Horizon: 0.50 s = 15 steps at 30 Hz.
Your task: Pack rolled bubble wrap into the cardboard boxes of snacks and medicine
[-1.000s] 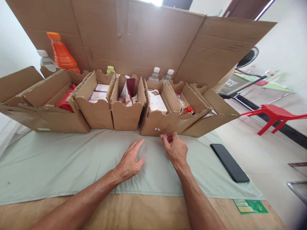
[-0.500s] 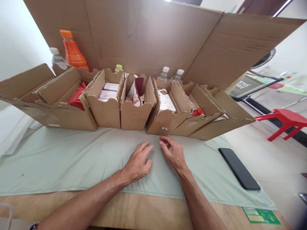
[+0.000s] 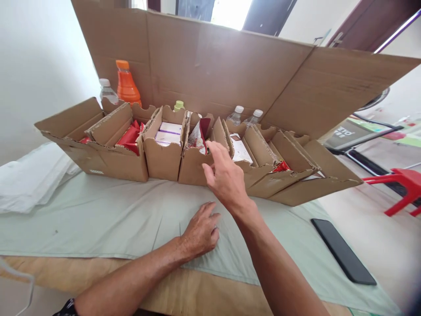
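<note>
A person's right hand [image 3: 227, 176] hangs over the front of a cardboard box [image 3: 194, 170] in a row of packed boxes, its thumb parted from the fingers and nothing visible between them, while the left hand [image 3: 200, 229] lies low over a pale green cloth [image 3: 108, 210], fingers loosely curled, slightly apart and without a load. The likeliest trouble here looks to be the box's torn, notched front rim: knuckles dipping too low could catch on it and drag the light-looking box forward or skew it against its neighbours. The red-and-white packet [image 3: 196, 136] inside seems soft, and a pinch at its upper edge alone might crumple it or let it slip back between the walls. A sweep too far to the person's right could snag the next compartment, where a white carton [image 3: 242, 151] sits. The packet stands in the box just beyond and to the left of the right hand's fingertips, its maroon flap upright; whether the fingertips touch the packet or the rim cannot be told from this angle. The left hand is well short of it, nearer the table's edge.
</note>
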{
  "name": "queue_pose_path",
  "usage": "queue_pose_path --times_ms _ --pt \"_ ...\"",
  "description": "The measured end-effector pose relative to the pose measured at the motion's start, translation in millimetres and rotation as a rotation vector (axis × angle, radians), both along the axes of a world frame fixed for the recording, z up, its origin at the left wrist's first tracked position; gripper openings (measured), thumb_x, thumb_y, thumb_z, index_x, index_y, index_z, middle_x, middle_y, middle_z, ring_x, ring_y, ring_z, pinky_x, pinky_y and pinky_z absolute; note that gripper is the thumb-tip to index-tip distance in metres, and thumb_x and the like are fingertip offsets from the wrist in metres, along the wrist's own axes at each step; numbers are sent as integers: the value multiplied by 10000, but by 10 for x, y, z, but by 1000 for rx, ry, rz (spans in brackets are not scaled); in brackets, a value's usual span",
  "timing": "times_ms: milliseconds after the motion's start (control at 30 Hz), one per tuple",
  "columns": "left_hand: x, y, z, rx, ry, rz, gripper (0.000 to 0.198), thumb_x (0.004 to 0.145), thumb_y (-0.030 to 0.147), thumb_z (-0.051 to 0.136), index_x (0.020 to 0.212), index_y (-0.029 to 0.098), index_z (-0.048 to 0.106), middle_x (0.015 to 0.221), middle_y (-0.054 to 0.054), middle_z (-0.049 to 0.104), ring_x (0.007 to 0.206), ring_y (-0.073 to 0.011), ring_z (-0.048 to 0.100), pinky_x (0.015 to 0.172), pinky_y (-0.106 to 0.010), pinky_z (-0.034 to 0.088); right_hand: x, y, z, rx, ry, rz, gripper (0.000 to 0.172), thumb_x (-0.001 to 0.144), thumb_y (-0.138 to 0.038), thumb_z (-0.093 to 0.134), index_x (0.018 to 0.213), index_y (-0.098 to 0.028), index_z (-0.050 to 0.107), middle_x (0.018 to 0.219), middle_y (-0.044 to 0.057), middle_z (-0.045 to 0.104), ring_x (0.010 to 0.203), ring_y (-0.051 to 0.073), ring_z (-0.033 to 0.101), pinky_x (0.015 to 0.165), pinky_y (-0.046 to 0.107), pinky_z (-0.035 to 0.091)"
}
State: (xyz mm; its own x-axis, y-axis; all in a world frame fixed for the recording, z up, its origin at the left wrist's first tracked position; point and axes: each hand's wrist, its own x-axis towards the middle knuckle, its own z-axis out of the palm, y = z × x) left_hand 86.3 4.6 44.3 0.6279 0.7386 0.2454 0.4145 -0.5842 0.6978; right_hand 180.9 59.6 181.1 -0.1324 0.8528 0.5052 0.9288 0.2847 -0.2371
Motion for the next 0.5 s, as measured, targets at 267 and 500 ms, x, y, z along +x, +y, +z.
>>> queue_pose_path --times_ms 267,500 --pt "-808 -489 504 104 -73 147 281 893 175 584 1140 199 715 1095 -106 785 1001 -290 731 931 -479 592 -24 -249 44 -33 -257 -59 239 976 -71 485 935 -174 697 1000 93 720 849 203 684 668 280 472" --pt "-1476 -802 492 -57 -207 567 214 934 347 588 1043 250 745 1023 -67 787 937 -237 757 495 -233 546 551 -1818 -46 152 -16 211 241 987 -97 528 1105 -250 673 1128 78 726 978 181 727 879 279 557"
